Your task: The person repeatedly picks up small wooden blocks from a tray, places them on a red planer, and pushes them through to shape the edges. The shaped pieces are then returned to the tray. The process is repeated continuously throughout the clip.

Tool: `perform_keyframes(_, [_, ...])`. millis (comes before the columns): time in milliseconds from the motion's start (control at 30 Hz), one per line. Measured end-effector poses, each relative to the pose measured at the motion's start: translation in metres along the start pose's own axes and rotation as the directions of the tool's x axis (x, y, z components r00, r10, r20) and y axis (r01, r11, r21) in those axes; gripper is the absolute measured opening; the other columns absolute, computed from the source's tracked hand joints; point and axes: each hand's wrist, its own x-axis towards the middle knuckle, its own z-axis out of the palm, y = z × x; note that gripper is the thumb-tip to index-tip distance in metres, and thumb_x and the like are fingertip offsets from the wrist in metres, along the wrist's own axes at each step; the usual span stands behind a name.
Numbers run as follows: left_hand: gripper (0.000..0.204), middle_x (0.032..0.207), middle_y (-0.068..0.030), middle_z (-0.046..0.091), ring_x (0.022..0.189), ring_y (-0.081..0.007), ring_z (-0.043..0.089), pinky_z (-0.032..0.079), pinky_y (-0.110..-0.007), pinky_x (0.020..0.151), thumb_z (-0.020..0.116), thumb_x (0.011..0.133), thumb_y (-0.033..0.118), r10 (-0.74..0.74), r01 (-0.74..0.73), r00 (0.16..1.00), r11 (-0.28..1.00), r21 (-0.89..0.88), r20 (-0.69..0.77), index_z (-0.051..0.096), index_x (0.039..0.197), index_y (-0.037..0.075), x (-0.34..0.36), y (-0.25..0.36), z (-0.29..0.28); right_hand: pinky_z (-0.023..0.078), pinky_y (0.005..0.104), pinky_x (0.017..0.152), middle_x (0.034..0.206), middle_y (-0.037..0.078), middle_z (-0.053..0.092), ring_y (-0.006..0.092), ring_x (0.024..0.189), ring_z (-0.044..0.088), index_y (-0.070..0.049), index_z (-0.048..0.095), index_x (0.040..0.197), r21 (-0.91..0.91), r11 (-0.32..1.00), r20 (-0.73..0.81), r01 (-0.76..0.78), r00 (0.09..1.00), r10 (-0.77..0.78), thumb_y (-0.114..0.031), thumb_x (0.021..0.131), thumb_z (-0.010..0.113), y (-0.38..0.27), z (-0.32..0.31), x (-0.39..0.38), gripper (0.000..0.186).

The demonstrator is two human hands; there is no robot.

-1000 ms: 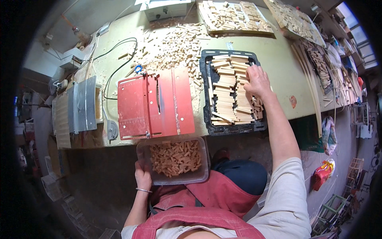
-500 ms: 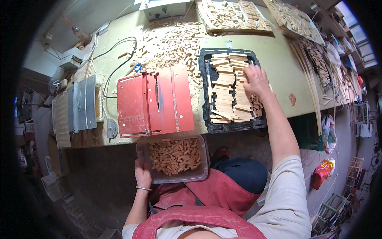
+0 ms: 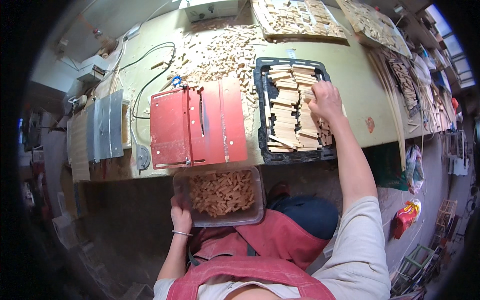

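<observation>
My left hand (image 3: 181,214) grips the left wall of a clear plastic bin (image 3: 261,195), its fingers partly hidden behind the wall. Small wooden blocks (image 3: 225,192) fill the bin, which hangs just off the near edge of the workbench. On the bench, a black plastic crate (image 3: 290,160) contains stacked wooden strips (image 3: 287,112) in two uneven columns. Over the crate's right side is my right hand (image 3: 326,102), fingers curled down at the right column. Whatever lies between those fingertips is hidden by the hand.
A red table saw (image 3: 210,125) stands left of the crate, its blade showing in the slot. Loose offcuts (image 3: 220,55) are scattered behind it. Boards of small blocks (image 3: 300,20) occupy the back. A black cable (image 3: 142,95) loops at left; long strips (image 3: 387,100) lie at right.
The whole view has shifted slightly. My right hand stays over the crate's right column, a little lower against the strips. My left hand keeps its grip on the bin.
</observation>
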Motion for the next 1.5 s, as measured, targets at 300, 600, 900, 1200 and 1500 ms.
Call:
perform_keyframes(300, [0.049,0.134,-0.0234,0.063,0.123,-0.0364,0.064,0.049,-0.043,0.108,0.064,0.105,0.022,0.006,-0.005,0.999,0.999,0.044,-0.031,0.049,0.146,-0.001,-0.006,0.011,-0.004,0.052,0.0455,0.084,0.093,0.013,0.061,0.0344,0.09,0.061,-0.003,0.064,0.096,0.393,0.84,-0.288,0.373,0.918,-0.273,-0.006,0.076,0.073,-0.115,-0.096,-0.056,0.023])
perform_keyframes(600, [0.053,0.147,-0.0215,0.053,0.135,-0.0351,0.055,0.042,-0.045,0.117,0.063,0.105,0.018,0.331,-0.351,0.912,0.936,-0.042,-0.24,0.047,0.151,-0.003,-0.007,0.073,-0.039,0.055,0.0419,0.077,0.086,0.013,0.063,0.0309,0.089,0.065,-0.003,0.065,0.085,0.212,0.787,-0.245,0.579,0.811,-0.531,-0.008,0.081,0.07,-0.266,-0.1,-0.065,0.008])
perform_keyframes(900, [0.054,0.149,-0.0216,0.053,0.14,-0.0366,0.052,0.039,-0.045,0.121,0.065,0.102,0.013,0.493,-0.515,0.85,0.853,-0.089,-0.187,0.048,0.151,-0.003,-0.011,0.131,-0.039,0.055,0.0438,0.093,0.109,0.018,0.07,0.0335,0.103,0.069,0.001,0.07,0.117,0.244,0.867,-0.244,0.435,0.893,-0.379,-0.011,0.081,0.079,-0.256,-0.12,-0.066,0.039])
perform_keyframes(1200, [0.05,0.147,-0.0191,0.055,0.138,-0.0331,0.053,0.039,-0.044,0.12,0.063,0.102,0.01,0.446,-0.467,0.88,0.875,-0.125,-0.164,0.049,0.149,-0.002,-0.02,0.125,-0.03,0.057,0.0431,0.094,0.108,0.014,0.072,0.0334,0.105,0.071,-0.006,0.075,0.11,0.344,0.926,0.322,-0.152,0.946,0.036,-0.022,0.09,0.075,-0.103,-0.048,-0.107,0.026])
perform_keyframes(1500, [0.046,0.142,-0.0162,0.059,0.133,-0.0297,0.057,0.043,-0.042,0.117,0.064,0.102,0.007,0.375,-0.397,0.916,0.898,-0.19,-0.141,0.053,0.146,-0.001,-0.027,0.123,-0.012,0.058,0.0449,0.091,0.106,0.017,0.072,0.0345,0.102,0.072,-0.007,0.075,0.1,0.361,0.916,0.308,-0.174,0.95,0.058,-0.018,0.092,0.068,-0.092,-0.012,-0.099,0.016])
